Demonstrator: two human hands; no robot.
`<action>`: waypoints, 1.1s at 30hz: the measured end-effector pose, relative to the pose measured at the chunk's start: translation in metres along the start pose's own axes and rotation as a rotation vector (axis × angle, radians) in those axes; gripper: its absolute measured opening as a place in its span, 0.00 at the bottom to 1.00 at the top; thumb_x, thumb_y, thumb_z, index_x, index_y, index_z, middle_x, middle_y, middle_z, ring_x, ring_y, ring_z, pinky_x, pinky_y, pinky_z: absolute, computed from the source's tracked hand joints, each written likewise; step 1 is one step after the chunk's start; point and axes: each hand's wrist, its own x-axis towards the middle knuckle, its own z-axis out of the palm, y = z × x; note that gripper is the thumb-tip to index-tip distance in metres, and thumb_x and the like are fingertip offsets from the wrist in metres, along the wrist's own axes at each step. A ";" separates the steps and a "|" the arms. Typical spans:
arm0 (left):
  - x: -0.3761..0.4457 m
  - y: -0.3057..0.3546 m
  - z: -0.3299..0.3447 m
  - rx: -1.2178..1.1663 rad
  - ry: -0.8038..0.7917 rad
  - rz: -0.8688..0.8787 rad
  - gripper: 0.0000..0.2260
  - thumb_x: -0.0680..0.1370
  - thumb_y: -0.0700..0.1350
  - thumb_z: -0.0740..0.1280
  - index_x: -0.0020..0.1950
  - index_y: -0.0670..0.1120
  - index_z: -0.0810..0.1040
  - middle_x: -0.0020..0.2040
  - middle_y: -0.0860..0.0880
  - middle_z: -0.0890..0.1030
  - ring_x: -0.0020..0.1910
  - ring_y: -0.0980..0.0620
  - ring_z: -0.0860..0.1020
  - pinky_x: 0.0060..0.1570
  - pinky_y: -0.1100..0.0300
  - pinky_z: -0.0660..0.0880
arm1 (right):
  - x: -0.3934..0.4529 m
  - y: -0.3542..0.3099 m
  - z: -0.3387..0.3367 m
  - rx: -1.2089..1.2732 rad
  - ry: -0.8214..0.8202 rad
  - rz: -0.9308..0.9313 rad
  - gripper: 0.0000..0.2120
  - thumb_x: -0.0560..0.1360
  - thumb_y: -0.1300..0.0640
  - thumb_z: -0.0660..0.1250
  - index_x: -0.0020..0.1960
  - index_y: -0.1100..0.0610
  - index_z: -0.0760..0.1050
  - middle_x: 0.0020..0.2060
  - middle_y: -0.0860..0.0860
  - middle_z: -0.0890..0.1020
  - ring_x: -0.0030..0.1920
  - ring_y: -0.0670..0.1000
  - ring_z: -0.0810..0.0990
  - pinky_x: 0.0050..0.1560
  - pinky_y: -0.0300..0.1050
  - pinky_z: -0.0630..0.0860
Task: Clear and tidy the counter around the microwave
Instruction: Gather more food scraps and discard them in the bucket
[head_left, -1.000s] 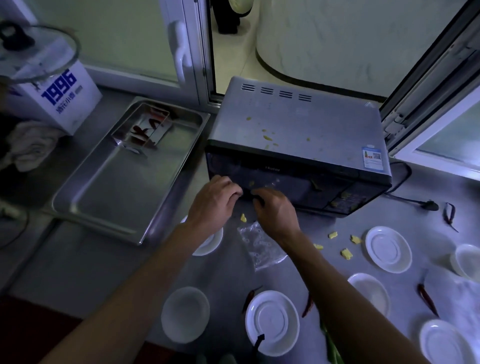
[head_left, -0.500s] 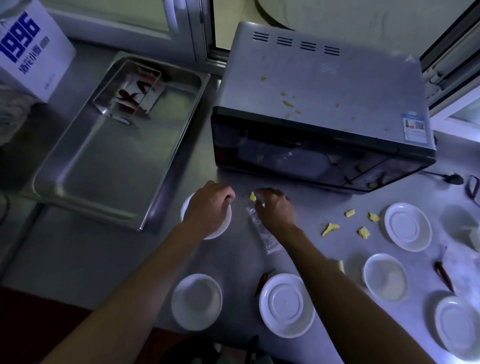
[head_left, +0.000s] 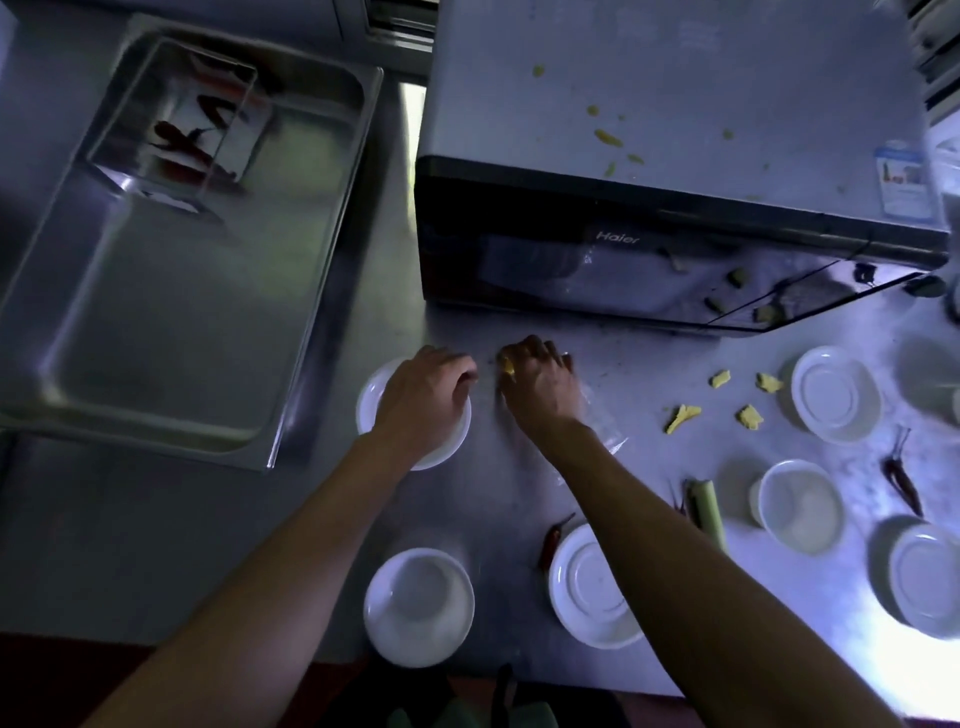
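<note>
Two hands working on the steel tabletop (head_left: 270, 545) just before the microwave (head_left: 649, 171). Left hand (head_left: 423, 402) — fingers curling loosely, hovering over a white saucer (head_left: 371, 400); whether it is holding anything, I cannot tell. Right hand (head_left: 540, 387) — fingertips pinching a yellow scrap (head_left: 508, 367), palm lying over a clear plastic bag (head_left: 605, 439). Several more yellow scraps (head_left: 683, 415) lying to the right, others sitting atop the microwave. Dried chillies (head_left: 904, 480) and white saucers lying scattered about. Steel tray (head_left: 182, 322) sitting left of the microwave.
</note>
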 end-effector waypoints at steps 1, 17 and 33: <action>0.000 -0.001 0.001 -0.003 -0.007 0.000 0.04 0.78 0.41 0.65 0.47 0.46 0.80 0.43 0.50 0.80 0.47 0.47 0.75 0.47 0.48 0.73 | 0.000 -0.001 0.001 -0.004 0.012 0.000 0.13 0.79 0.57 0.63 0.61 0.53 0.79 0.59 0.54 0.79 0.60 0.57 0.74 0.62 0.55 0.68; 0.004 0.004 -0.006 -0.093 -0.089 0.024 0.04 0.78 0.38 0.65 0.48 0.44 0.80 0.47 0.49 0.80 0.48 0.47 0.77 0.47 0.50 0.75 | -0.040 0.011 -0.022 0.148 0.280 0.032 0.07 0.75 0.64 0.70 0.50 0.56 0.83 0.49 0.54 0.85 0.48 0.58 0.82 0.51 0.54 0.78; -0.023 0.195 0.084 -0.023 -0.250 0.483 0.05 0.77 0.39 0.66 0.48 0.44 0.81 0.44 0.47 0.80 0.45 0.45 0.78 0.43 0.52 0.76 | -0.236 0.156 -0.072 0.297 0.560 0.355 0.02 0.74 0.61 0.71 0.46 0.56 0.82 0.42 0.53 0.83 0.43 0.59 0.80 0.40 0.53 0.78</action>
